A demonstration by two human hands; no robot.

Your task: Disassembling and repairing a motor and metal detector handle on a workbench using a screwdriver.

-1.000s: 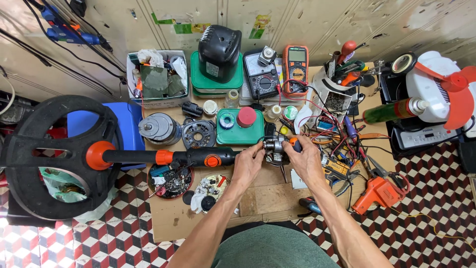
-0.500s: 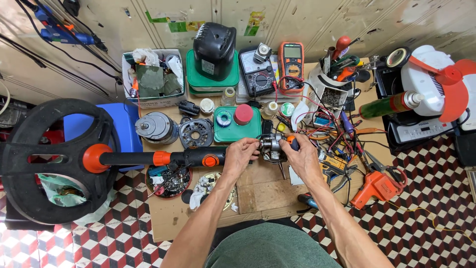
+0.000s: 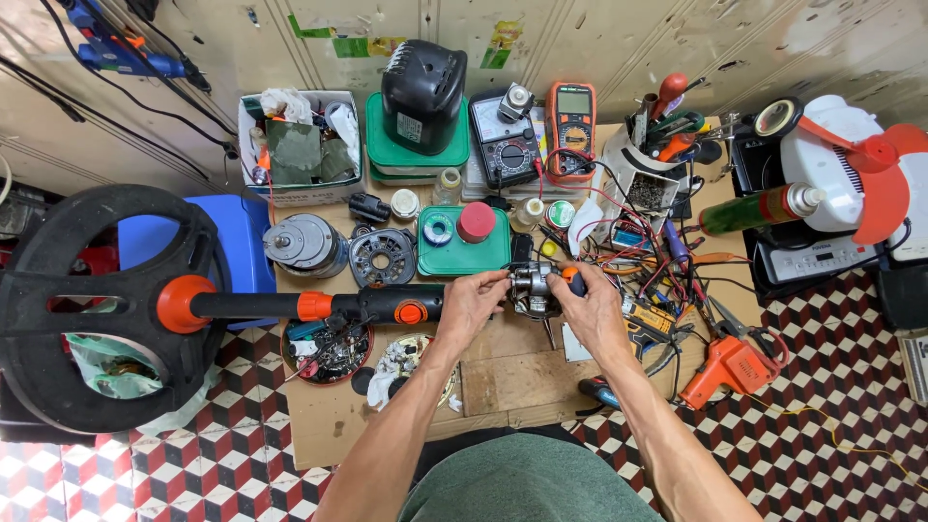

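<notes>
Trimmer: a black and orange string trimmer lies across the left half of the worktop, its shaft running left to right. Its round black guard hangs off the left edge, over the chequered floor.
Worktop: a low wooden board crowded with tools, wires and parts, seen from above.
Fan: a white fan with red blades sits at the far right.
Charger: a black battery charger stands on stacked green boxes at the far edge.
Green box: a flat green box with a red cap on it lies just beyond the hands.
Multimeter: an orange meter leans at the far edge, to the right of a black meter.
Soldering gun: an orange gun-shaped tool lies at the near right.
Left hand: it rests at the trimmer's handle end, fingers closed around the left side of the motor.
Right hand: its fingers are clamped on an orange-handled screwdriver whose tip meets the motor's right side.
Motor: a small grey metal motor, held between both hands near the middle of the worktop.
</notes>
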